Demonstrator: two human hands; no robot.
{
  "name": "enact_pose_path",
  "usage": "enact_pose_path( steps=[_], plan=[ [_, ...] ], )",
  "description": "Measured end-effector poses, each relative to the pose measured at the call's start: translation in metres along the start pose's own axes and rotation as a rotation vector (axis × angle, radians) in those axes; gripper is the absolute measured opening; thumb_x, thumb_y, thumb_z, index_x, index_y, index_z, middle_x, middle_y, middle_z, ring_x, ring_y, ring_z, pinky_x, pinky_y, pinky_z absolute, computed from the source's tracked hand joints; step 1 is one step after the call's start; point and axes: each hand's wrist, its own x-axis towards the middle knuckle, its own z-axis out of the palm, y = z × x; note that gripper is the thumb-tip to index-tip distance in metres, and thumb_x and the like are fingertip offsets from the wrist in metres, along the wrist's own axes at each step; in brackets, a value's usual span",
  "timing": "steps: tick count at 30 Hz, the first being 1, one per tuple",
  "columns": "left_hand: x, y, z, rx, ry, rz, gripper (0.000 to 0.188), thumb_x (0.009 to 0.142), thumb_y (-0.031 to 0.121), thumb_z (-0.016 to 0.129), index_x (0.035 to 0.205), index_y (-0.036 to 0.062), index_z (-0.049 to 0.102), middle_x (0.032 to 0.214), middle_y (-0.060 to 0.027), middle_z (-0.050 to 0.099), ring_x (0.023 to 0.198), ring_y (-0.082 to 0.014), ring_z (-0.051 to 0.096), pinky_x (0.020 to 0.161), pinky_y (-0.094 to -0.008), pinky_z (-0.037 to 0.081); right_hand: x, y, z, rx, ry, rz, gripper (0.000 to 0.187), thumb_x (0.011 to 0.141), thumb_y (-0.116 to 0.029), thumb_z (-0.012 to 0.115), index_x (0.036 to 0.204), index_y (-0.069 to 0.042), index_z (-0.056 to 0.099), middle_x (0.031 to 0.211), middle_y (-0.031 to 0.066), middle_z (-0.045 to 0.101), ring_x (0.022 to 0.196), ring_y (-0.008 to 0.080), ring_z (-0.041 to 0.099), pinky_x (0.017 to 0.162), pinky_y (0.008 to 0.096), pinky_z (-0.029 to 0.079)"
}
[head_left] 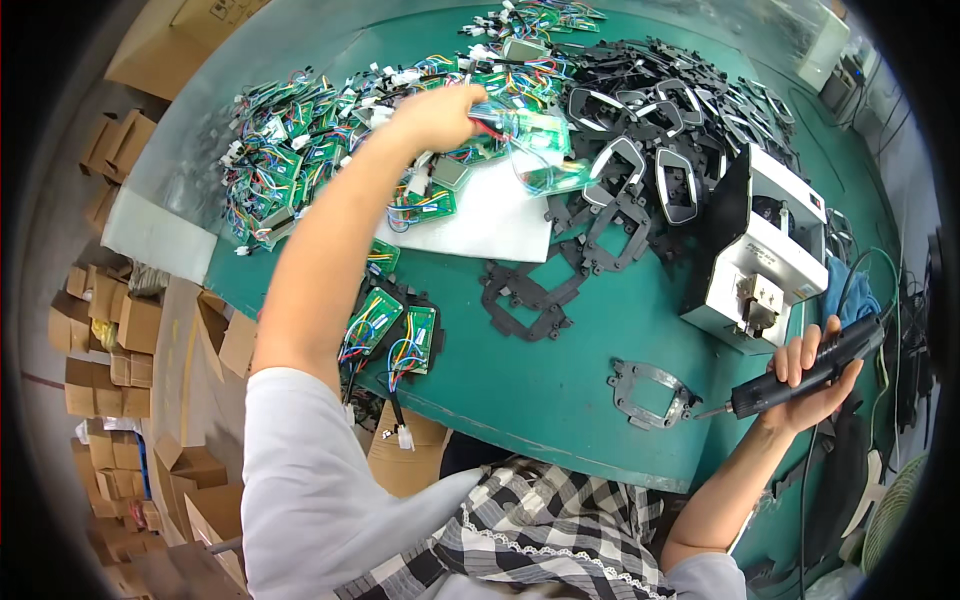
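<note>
My left hand [440, 117] reaches across the table with its fingers closed on the wires of a green circuit board [542, 132]. That board is smeared by motion, and a second blurred green board [558, 180] hangs just below it; I cannot tell whether the two are joined. In my right hand [800, 375] is a black electric screwdriver [806, 374], its bit pointing left. Close to the bit's tip lies a single black plastic frame [650, 393], flat on the green table [480, 385]. Two wired boards [421, 338] rest on black frames near the front edge, left of centre.
Heaped wired circuit boards [285, 165] cover the back left, partly beside a white sheet [495, 215]. Black frames [675, 185] pile up at the back right. A white-and-black boxy machine [755, 255] stands at the right. Cardboard boxes [100, 385] fill the floor at left.
</note>
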Motion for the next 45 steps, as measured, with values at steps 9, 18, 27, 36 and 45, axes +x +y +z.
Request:
enact_pose_path(
  steps=[9, 18, 27, 36, 45],
  plan=[
    [-0.061, -0.081, 0.002, 0.068, -0.31, -0.125, 0.072, 0.061, 0.025, 0.08, 0.126, 0.0096, 0.054, 0.129, -0.0155, 0.054, 0.124, -0.0305, 0.049, 0.103, -0.042, 0.038, -0.001, 0.0, 0.001, -0.079, -0.033, -0.009, 0.054, 0.098, -0.045, 0.042, 0.127, 0.001, 0.04, 0.073, 0.0086, 0.045, 0.048, 0.0136, 0.043, 0.045, 0.0283, 0.039],
    [-0.081, -0.114, 0.042, 0.189, -0.147, -0.038, 0.069, 0.062, 0.022, 0.074, 0.128, 0.0124, 0.052, 0.124, -0.0104, 0.056, 0.118, -0.031, 0.05, 0.098, -0.044, 0.042, 0.0, 0.012, 0.01, -0.116, -0.057, 0.023, 0.055, 0.099, -0.046, 0.039, 0.129, 0.0, 0.039, 0.072, 0.0097, 0.047, 0.048, 0.0152, 0.045, 0.044, 0.0284, 0.04],
    [-0.072, -0.089, 0.028, 0.123, 0.282, 0.08, 0.034, 0.074, 0.025, 0.068, 0.104, 0.0094, 0.062, 0.097, -0.0118, 0.064, 0.097, -0.0315, 0.058, 0.083, -0.0444, 0.047, 0.0, 0.018, 0.014, -0.154, -0.034, 0.008, 0.054, 0.099, -0.047, 0.039, 0.127, -0.001, 0.041, 0.071, 0.0089, 0.047, 0.048, 0.0153, 0.046, 0.044, 0.028, 0.041],
    [-0.038, -0.022, -0.025, -0.057, 0.393, 0.064, 0.034, 0.08, 0.028, 0.061, 0.11, 0.0116, 0.059, 0.098, -0.0171, 0.063, 0.098, -0.0358, 0.058, 0.08, -0.0445, 0.048, -0.002, 0.016, 0.011, -0.184, -0.022, 0.016, 0.054, 0.099, -0.047, 0.039, 0.127, 0.0, 0.041, 0.071, 0.009, 0.047, 0.048, 0.0148, 0.046, 0.045, 0.0282, 0.04],
    [-0.031, -0.07, 0.053, 0.159, 0.125, 0.036, 0.06, 0.075, 0.034, 0.071, 0.125, 0.0095, 0.051, 0.12, -0.015, 0.056, 0.115, -0.0344, 0.051, 0.095, -0.0464, 0.041, -0.001, 0.019, 0.01, -0.209, -0.023, 0.031, 0.054, 0.099, -0.047, 0.039, 0.126, -0.001, 0.042, 0.071, 0.0086, 0.047, 0.048, 0.0143, 0.045, 0.045, 0.0279, 0.039]
  ],
)
